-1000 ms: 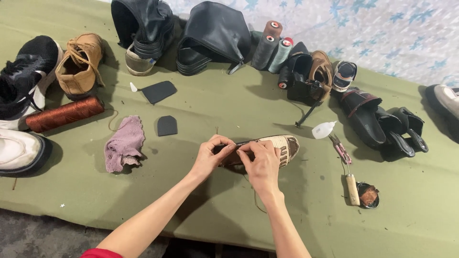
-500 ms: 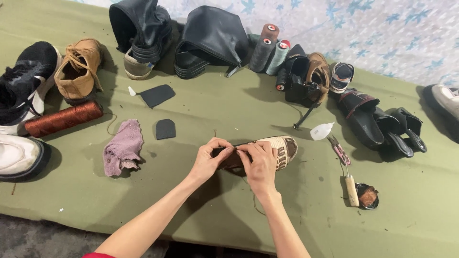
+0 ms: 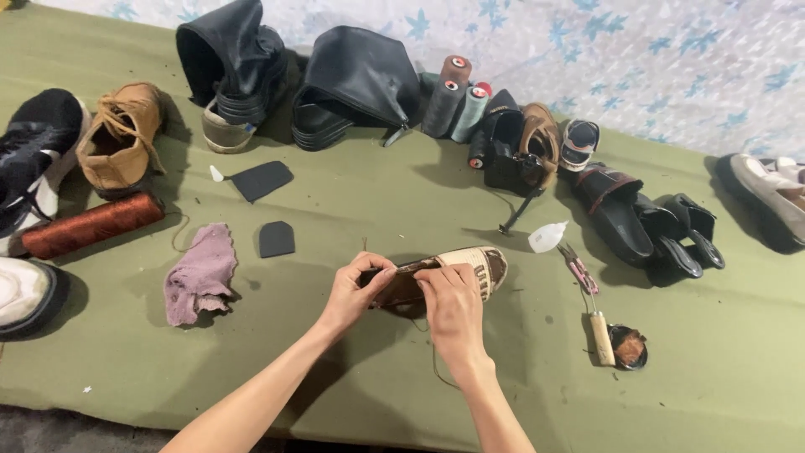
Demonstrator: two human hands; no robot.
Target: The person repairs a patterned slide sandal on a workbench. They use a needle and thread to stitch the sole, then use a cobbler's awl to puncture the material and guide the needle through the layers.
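Two bare forearms, no sleeves reaching wrists or elbows. Slim left hand [image 3: 356, 289] and right hand [image 3: 453, 306], no rings, no watch, no gloves; short, plain, unpainted fingernails.

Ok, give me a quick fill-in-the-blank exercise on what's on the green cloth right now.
1. Both the left hand and the right hand grip a brown and cream ____.
2. The crumpled rag left of the hands is ____ in colour.
3. The big thread spool lying near the tan shoe is wound with ____ thread.
4. The awl has a ____ handle.

Missing words: sandal; pink; reddish-brown; wooden
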